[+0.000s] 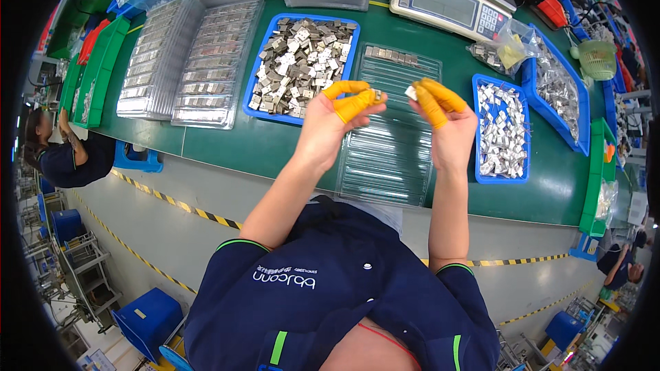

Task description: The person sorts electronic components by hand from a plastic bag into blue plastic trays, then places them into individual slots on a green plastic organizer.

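Observation:
Yellow finger cots cover the thumb and finger tips of both my hands. My left hand (324,124) is closed in a pinch on a small metal connector shell (377,95). Facing it across a small gap, my right hand (452,127) pinches a small white connector piece (411,92). Below both hands lies a clear plastic tray (385,172) with ribbed slots, and a row of small metal parts (392,55) sits at its far end. A blue tray (248,106) heaped with metal shells stands to the left. To the right, a smaller blue tray (476,175) holds loose white pieces.
Filled clear trays (214,69) are stacked at the left. A weighing scale (447,0) stands at the back, near a plastic bag (512,48) and a larger blue bin (581,141). Green bins (103,75) line the left end of the green table (543,199). A co-worker (69,151) sits beyond.

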`<state>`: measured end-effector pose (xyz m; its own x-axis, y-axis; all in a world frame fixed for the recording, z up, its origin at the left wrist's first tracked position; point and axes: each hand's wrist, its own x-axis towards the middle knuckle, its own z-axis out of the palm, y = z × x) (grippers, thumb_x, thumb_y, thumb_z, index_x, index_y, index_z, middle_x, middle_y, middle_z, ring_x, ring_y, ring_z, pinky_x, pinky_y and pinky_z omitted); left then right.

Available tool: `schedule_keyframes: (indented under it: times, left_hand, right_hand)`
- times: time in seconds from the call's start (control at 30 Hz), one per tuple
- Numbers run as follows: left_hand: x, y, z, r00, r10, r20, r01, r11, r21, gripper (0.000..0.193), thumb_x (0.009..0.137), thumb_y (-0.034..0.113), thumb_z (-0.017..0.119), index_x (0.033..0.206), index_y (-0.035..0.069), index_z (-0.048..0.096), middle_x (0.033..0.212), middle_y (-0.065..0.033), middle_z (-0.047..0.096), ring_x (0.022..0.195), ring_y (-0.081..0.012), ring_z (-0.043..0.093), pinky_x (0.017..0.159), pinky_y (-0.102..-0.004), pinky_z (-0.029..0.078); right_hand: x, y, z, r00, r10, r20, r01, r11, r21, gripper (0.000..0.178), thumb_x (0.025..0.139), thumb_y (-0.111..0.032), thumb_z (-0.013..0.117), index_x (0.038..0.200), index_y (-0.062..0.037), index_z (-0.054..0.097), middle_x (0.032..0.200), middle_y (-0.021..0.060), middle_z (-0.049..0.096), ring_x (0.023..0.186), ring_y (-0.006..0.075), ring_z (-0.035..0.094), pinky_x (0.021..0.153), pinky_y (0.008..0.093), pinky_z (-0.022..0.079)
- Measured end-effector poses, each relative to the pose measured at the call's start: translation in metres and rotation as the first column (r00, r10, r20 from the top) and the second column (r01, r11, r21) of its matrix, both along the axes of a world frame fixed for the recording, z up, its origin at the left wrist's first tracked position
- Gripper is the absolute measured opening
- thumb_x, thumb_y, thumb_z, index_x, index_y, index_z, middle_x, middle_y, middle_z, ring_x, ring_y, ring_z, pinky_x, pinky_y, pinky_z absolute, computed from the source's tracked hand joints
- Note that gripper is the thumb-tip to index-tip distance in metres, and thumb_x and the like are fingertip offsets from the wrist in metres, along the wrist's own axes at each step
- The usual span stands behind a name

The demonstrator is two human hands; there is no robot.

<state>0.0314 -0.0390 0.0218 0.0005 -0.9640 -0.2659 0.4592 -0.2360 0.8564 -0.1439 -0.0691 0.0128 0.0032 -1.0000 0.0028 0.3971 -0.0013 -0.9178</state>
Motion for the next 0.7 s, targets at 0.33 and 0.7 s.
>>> schedule_keyframes:
  times: [0.33, 0.7]
  left_hand:
    - [-0.006, 0.011, -0.016, 0.992, 0.029, -0.12, -0.03, 1.0, 0.0, 0.028, 0.084, 0.011, 0.06, 0.11, 0.001, 0.058, 0.1, -0.007, 0.063, 0.091, -0.0168, 0.061, 0.073, -0.0223, 0.047]
    - [-0.007, 0.015, -0.015, 0.995, 0.017, -0.1, -0.019, 1.0, -0.024, 0.028, 0.083, 0.009, 0.061, 0.109, -0.002, 0.058, 0.101, -0.0082, 0.063, 0.089, -0.0157, 0.061, 0.073, -0.0215, 0.046]
  right_hand:
    - [0.012, 0.019, 0.004, 0.989, 0.071, -0.131, -0.068, 0.997, 0.031, 0.033, 0.072, 0.007, 0.067, 0.104, 0.0055, 0.06, 0.105, 0.0139, 0.061, 0.091, 0.0187, 0.06, 0.083, 0.0301, 0.05]
    - [0.016, 0.023, -0.004, 0.944, 0.052, -0.325, -0.094, 0.989, -0.114, 0.022, 0.076, 0.001, 0.065, 0.098, 0.001, 0.065, 0.098, 0.0097, 0.063, 0.086, 0.0155, 0.06, 0.077, 0.0268, 0.049]
